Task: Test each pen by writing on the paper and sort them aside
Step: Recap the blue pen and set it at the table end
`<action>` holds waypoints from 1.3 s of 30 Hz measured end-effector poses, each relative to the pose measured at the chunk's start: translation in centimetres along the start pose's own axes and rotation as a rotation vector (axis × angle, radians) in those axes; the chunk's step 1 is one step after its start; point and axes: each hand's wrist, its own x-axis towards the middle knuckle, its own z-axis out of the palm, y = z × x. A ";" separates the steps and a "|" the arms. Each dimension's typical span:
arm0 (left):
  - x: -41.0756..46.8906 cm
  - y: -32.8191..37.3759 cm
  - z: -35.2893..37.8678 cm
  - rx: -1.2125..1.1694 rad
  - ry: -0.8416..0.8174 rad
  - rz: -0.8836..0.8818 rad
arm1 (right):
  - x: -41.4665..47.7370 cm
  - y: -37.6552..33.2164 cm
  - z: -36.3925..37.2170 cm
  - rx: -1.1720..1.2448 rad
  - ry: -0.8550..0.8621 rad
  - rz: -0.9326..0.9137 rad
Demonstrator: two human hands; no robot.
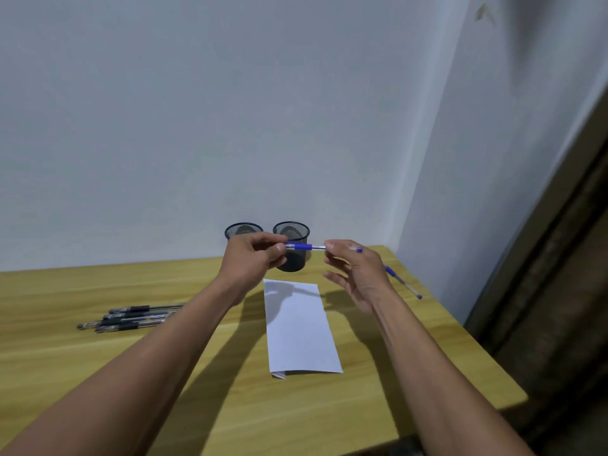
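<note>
Paper (301, 327) on table (98, 373); left hand (253, 258) and right hand (357, 274) both pinch blue pen (304, 247) above it, horizontal, before mesh cups (291, 230).

Both bare forearms reach forward from the lower corners and converge toward the middle of the view, raised off the surface. The left hand (255, 255) is curled, back of the hand facing the camera, its thumb and fingertips pinched together at its right side. The right hand (357, 273) sits just to the right of it at about the same height, palm turned leftward; its thumb and index finger pinch near the top, while the other fingers (334, 278) spread loosely below. The two hands are close but not touching.
</note>
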 end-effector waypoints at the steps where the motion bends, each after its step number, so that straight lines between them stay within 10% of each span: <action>1: 0.2 0.1 0.3 0.019 -0.008 0.004 | 0.1 -0.4 -0.8 -0.080 0.019 -0.039; 10: 2.6 -2.3 7.9 0.277 -0.140 0.049 | -0.5 -0.9 -8.9 -0.902 0.166 -0.269; 24: 6.1 -11.0 16.6 1.308 -0.493 0.168 | 3.2 6.8 -16.9 -1.269 0.681 -0.135; 39: 5.9 -10.5 16.4 1.330 -0.524 0.161 | 2.3 5.2 -15.9 -1.318 0.571 -0.195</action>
